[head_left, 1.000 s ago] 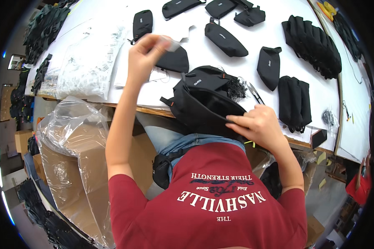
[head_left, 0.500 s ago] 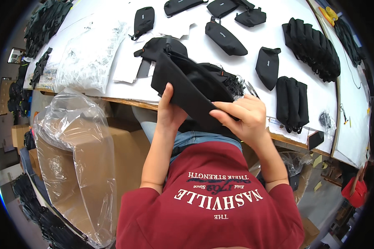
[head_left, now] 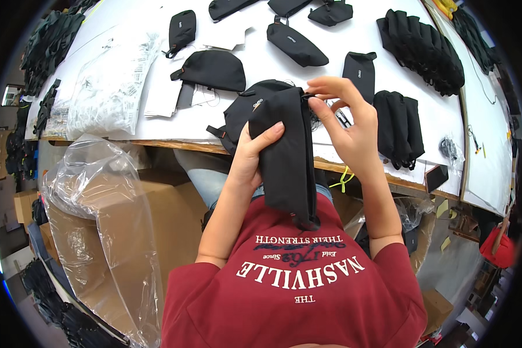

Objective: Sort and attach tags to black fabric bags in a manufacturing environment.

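Observation:
A black fabric pouch (head_left: 285, 159) hangs lengthwise in front of my shirt, its zipper edge facing right. My left hand (head_left: 254, 155) grips its left side, thumb laid across the front and the other fingers behind. At the pouch's top right corner, my right hand (head_left: 352, 127) pinches with thumb and forefinger, the other fingers curled loosely; the small part between the tips is too small to make out. Behind the held pouch, another black pouch (head_left: 238, 113) with a small side tab lies at the table edge. A further rounded pouch (head_left: 214, 69) rests beyond it.
Several black pouches, such as this one (head_left: 296, 45), lie across the white table (head_left: 139, 93). Stacked pouches (head_left: 420, 52) stand at right, near a phone (head_left: 437, 177). A clear plastic bag of white pieces (head_left: 113, 87) sits left; a plastic-lined carton (head_left: 122, 232) stands below.
The held pouch has turned from slanted and gaping to nearly upright and flatter, lower and nearer me. My right hand has moved up to its top corner. The view has shifted slightly.

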Action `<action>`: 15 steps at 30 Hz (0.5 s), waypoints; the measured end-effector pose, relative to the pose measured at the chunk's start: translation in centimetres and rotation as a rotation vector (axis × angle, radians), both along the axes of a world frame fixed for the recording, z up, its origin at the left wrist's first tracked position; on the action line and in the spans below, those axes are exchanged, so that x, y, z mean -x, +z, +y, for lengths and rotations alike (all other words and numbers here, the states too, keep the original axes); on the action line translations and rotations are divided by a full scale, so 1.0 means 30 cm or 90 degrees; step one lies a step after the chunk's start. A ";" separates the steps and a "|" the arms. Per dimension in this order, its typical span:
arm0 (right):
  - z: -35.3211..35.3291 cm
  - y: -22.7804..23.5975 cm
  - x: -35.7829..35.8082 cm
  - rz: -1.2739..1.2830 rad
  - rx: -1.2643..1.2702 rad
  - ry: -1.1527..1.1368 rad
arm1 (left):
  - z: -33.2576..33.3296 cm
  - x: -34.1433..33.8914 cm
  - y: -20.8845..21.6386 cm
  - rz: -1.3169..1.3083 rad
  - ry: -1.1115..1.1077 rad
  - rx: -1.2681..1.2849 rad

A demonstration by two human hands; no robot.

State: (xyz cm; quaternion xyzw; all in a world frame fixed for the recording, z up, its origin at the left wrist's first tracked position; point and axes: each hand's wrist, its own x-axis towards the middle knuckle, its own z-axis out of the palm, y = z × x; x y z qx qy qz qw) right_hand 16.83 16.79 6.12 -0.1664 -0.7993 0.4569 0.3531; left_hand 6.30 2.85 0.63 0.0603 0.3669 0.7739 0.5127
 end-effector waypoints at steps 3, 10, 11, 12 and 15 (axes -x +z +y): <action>0.026 0.010 -0.015 -0.064 -0.081 0.012 | 0.009 -0.006 0.018 0.023 0.012 -0.006; 0.016 -0.017 -0.021 -0.012 -0.322 -0.013 | -0.003 -0.012 -0.005 0.000 -0.005 0.016; 0.013 -0.019 -0.025 -0.003 -0.361 -0.007 | -0.004 -0.013 0.001 -0.019 -0.011 0.013; 0.008 -0.022 -0.030 0.005 -0.398 -0.001 | -0.005 -0.013 0.002 -0.039 -0.016 0.011; -0.031 -0.004 -0.045 -0.018 -0.322 0.091 | 0.002 0.013 -0.041 -0.108 -0.018 0.013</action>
